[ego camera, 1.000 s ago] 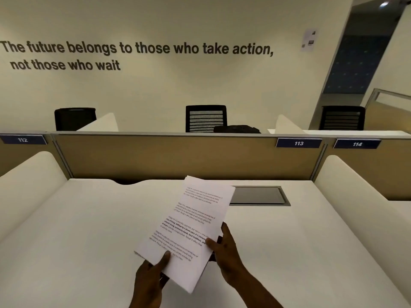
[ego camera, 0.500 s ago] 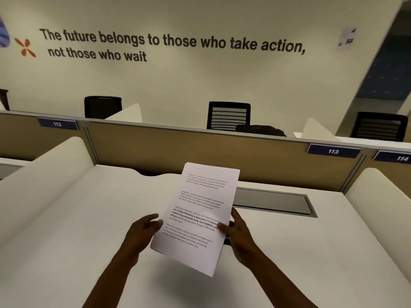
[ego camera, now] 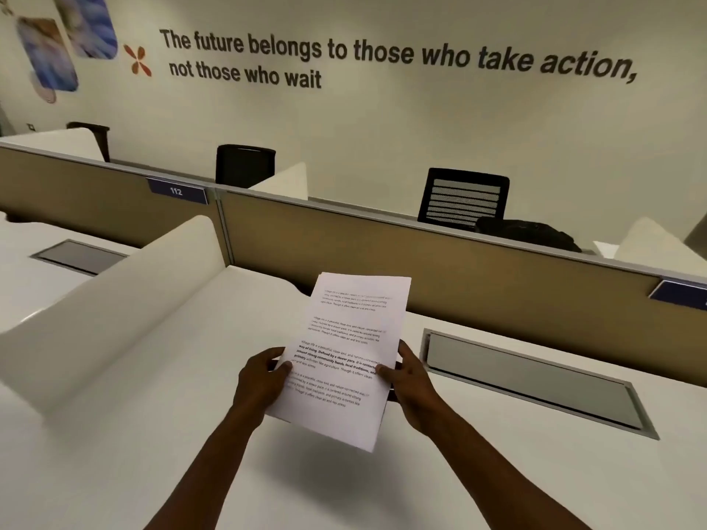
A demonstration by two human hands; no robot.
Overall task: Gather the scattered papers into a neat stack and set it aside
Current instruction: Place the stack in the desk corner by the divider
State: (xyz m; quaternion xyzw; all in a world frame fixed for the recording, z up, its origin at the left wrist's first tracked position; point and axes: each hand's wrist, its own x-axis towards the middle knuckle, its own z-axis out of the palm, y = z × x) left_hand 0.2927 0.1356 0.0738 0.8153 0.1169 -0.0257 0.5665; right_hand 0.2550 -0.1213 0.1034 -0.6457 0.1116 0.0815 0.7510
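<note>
**Papers held between both hands**

Stack of papers [ego camera: 346, 353] raised above white desk [ego camera: 153, 434], tilted. Left hand [ego camera: 264, 380] closed on left edge, right hand [ego camera: 411, 376] closed on right edge, thumbs across printed face.

White desk [ego camera: 497, 472] with a closed grey cable hatch [ego camera: 531, 380], seemingly flush.

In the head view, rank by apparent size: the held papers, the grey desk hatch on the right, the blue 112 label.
1. Grey metal desk hatch, largest.
2. White printed stack of papers, nearer the camera, so the ranking against the hatch is unsure.
3. Blue 112 label, clearly smallest.
</note>
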